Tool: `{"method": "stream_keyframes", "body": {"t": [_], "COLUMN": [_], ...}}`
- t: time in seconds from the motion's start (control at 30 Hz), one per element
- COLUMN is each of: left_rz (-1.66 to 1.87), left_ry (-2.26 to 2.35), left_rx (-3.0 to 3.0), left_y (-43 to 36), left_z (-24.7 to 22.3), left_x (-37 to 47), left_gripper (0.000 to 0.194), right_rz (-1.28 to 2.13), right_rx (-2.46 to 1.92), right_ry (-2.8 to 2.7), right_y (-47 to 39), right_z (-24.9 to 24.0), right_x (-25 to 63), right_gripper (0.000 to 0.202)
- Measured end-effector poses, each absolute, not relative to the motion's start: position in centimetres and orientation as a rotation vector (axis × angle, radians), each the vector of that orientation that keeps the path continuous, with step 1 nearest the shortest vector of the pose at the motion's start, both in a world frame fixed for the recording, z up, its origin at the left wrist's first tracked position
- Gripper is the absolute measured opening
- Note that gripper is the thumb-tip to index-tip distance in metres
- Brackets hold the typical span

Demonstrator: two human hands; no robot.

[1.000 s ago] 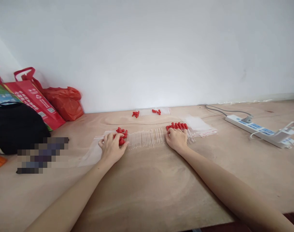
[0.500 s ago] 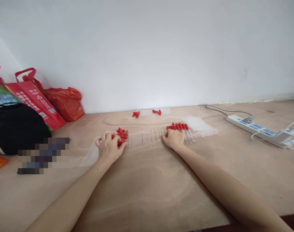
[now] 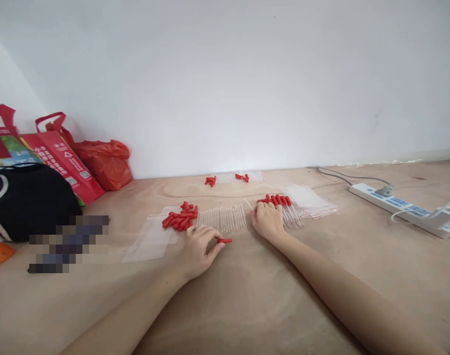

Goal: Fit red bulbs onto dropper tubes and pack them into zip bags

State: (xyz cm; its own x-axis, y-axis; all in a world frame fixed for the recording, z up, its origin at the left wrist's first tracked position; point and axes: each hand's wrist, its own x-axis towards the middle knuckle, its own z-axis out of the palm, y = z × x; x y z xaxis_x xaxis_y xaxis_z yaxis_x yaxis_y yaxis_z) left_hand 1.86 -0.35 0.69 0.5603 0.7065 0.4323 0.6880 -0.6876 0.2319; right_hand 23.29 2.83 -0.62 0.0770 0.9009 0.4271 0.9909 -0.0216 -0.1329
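Note:
My left hand (image 3: pixel 202 250) pinches a red rubber dropper bulb (image 3: pixel 225 240) between thumb and fingertip, just above the table in front of a row of clear glass dropper tubes (image 3: pixel 222 219). Left of the row lies a pile of loose red bulbs (image 3: pixel 180 217), partly on flat clear plastic bags (image 3: pixel 147 244). My right hand (image 3: pixel 268 220) is closed on a single glass tube (image 3: pixel 248 203), whose upper end sticks out toward the back left. Beside its knuckles sits a group of droppers with red bulbs fitted (image 3: pixel 278 199), their glass stems (image 3: pixel 293 217) fanned toward me.
Behind, near the wall, a small bag (image 3: pixel 226 176) lies between two little clusters of red bulbs. A stack of clear bags (image 3: pixel 309 201) and a white power strip (image 3: pixel 398 204) with cables are at right. Red bags (image 3: pixel 67 162) and a black bag (image 3: pixel 32 197) stand left.
My left hand has come away from the bulb pile, moving right and nearer me with one red bulb. My right hand has lifted a glass tube at the row's right end.

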Motion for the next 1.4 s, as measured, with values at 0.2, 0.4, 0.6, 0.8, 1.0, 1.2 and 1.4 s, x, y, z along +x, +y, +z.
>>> {"method": "stream_keyframes", "body": {"t": [0.2, 0.4, 0.6, 0.8, 1.0, 1.2, 1.4], "left_rz": [0.671, 0.708, 0.774, 0.811, 0.841, 0.858, 0.883], "left_ry": [1.194, 1.138, 1.162, 1.193, 1.155, 1.102, 1.005], "left_rx": [2.683, 2.753, 2.779, 2.725, 2.709, 2.669, 2.681], "left_y": [-0.9, -0.8, -0.9, -0.9, -1.1, -1.0, -0.9], "left_z": [0.6, 0.4, 0.4, 0.3, 0.2, 0.1, 0.0], "left_x": [2.3, 2.8, 3.5, 3.5, 3.7, 3.7, 3.6], "left_gripper": [0.015, 0.017, 0.019, 0.019, 0.02, 0.018, 0.016], "right_rz": [-0.1, -0.044, 0.086, 0.178, 0.175, 0.179, 0.206], "right_rx": [-1.4, -1.201, -1.134, -1.118, -1.11, -1.088, -1.029], "right_ry": [-2.099, -2.201, -2.193, -2.152, -2.161, -2.203, -2.243], "right_y": [0.4, -2.0, -2.4, -2.8, -2.9, -2.9, -2.5], "right_z": [-1.8, -1.9, -1.4, -1.2, -1.1, -1.1, -1.4], "right_x": [25.4, 25.7, 24.6, 24.1, 24.0, 24.0, 24.3], "right_gripper": [0.019, 0.028, 0.021, 0.013, 0.011, 0.013, 0.014]}}
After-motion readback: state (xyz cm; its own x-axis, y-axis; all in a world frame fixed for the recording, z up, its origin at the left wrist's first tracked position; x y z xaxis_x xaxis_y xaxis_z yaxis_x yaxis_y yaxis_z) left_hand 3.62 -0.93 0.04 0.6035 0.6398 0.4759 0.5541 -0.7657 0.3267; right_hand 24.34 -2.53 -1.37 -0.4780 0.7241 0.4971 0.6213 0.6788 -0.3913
